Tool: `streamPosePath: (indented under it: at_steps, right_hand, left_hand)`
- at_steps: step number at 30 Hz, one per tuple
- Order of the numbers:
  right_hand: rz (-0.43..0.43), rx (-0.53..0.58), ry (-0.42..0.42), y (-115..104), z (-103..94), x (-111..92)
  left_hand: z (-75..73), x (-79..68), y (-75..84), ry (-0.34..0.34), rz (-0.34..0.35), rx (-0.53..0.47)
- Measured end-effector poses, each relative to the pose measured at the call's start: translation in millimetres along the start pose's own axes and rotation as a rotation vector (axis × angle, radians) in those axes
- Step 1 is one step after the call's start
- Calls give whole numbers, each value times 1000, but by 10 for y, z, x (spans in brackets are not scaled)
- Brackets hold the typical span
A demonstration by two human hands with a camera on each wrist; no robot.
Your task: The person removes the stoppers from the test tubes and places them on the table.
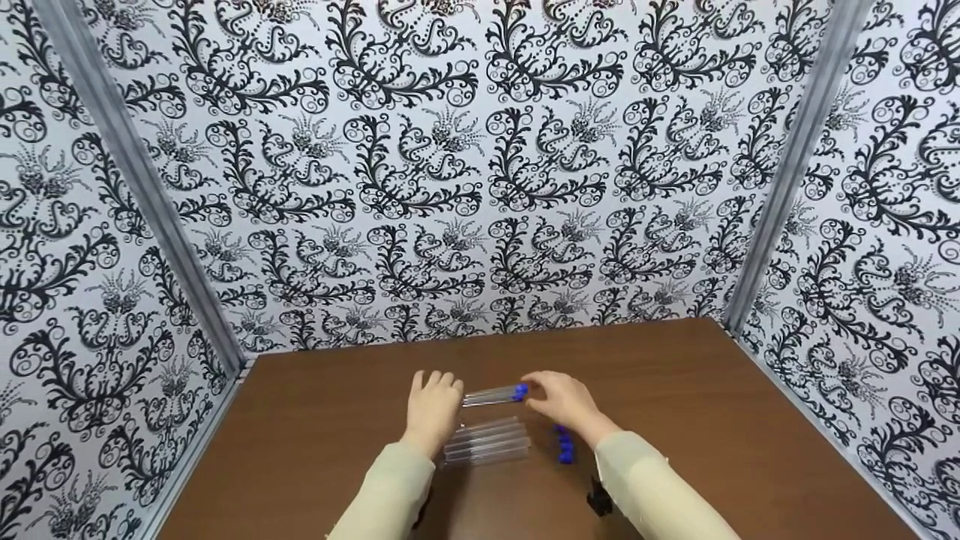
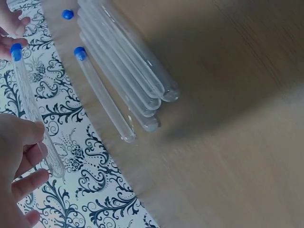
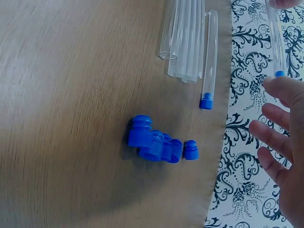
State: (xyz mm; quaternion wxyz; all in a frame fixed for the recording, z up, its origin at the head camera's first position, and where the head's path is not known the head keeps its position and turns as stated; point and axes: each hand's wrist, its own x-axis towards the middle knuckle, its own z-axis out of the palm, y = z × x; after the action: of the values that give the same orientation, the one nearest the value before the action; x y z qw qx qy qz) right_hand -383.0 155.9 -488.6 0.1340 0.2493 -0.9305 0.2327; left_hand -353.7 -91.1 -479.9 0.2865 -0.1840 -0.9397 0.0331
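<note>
My left hand pinches a clear test tube between thumb and fingers, raised above the table. A blue cap sits in the tube's end, to the right in the head view. At that end is my right hand, its thumb and index fingertips around the cap and its other fingers spread apart. Below the held tube lies another test tube fitted with a blue stopper. Beside it several uncapped test tubes lie in a row, their open ends toward the right.
Several loose blue caps stand close together on the brown wooden table, right of the tubes. One small cap is at the far end of that line. Patterned panels enclose the table at the back and sides.
</note>
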Motion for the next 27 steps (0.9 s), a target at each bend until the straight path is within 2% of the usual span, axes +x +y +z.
streamPosePath:
  at_steps: [7, 14, 22, 27]
  right_hand:
    - [-49, -50, 44, -41, -30, 20]
    - [-81, -105, 90, -9, -20, 33]
    - [-75, -96, 80, -2, -64, 16]
    - [-68, -75, 87, 5, -68, -3]
  left_hand:
    - [-51, 9, 34, 31, 24, -20]
    - [-67, 1, 43, 90, 31, -39]
    - [-91, -7, 81, 104, 45, -80]
    - [-73, -3, 91, 140, 75, -71]
